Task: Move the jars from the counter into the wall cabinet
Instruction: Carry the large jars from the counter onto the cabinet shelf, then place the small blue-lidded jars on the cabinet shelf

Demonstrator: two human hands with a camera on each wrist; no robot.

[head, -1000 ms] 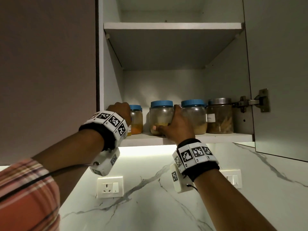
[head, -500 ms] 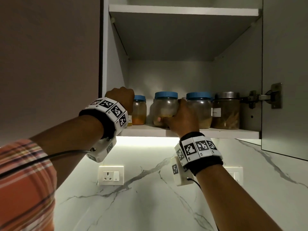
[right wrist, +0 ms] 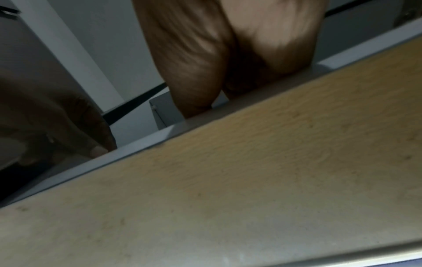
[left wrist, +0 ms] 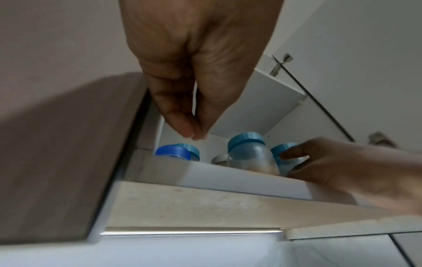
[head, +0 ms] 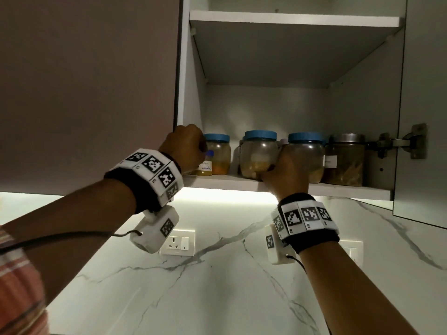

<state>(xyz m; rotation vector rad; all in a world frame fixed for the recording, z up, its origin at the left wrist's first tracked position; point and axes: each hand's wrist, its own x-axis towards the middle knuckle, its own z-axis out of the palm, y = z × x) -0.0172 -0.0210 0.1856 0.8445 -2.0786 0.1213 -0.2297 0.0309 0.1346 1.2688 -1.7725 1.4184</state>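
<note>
While our right hand point(head: 284, 176) grips the blue-lidded jar point(head: 258, 154) near the cabinet shelf's point(head: 338, 188) front edge (left hand point(left wrist: 196, 75) loosely curled, empty), a careless release could tip it off.

On the lower shelf point(head: 242, 186) of the wall cabinet point(head: 362, 97), the jars stand in a row. The centre jar point(head: 258, 155) stands at the shelf's front edge. Left of it stands the left jar point(head: 219, 153), with a small jar point(head: 205, 165) before that. Right of the centre jar stand the right jar point(head: 308, 151), then the end jar point(head: 344, 160), nearest the hinge point(head: 399, 143). The upper shelf point(head: 290, 19) lies above.
</note>
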